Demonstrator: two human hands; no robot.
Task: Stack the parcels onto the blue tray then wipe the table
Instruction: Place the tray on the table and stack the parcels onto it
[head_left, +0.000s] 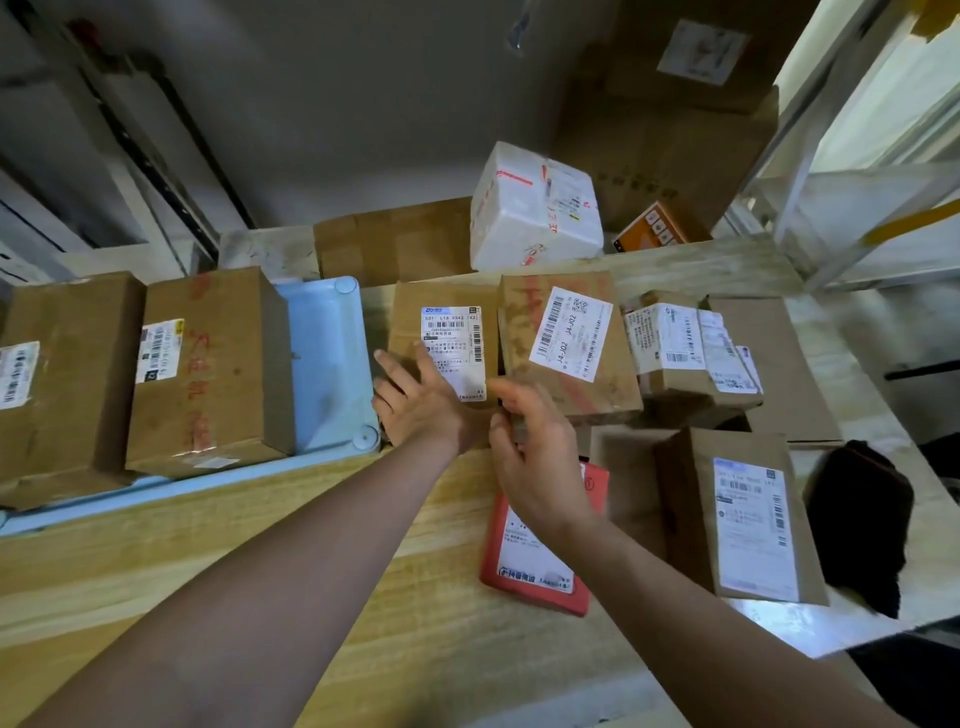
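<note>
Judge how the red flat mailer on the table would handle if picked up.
The red mailer looks thin and flat, so probably light and somewhat bendy if lifted by one edge. Lying flush on the wooden table, it may need sliding to get fingers under. Unlikely to roll.

I record a light wooden table (363, 545). Just left of the left hand (421, 410) lies the blue tray (327, 364). A brown labelled box (410, 322) sits under that hand's fingers. A second box (618, 384) lies just beyond the right hand (540, 457). A red flat parcel (535, 566) lies beneath the right wrist. A brown mailer (737, 514) and a dark cloth (862, 519) lie to its right.
</note>
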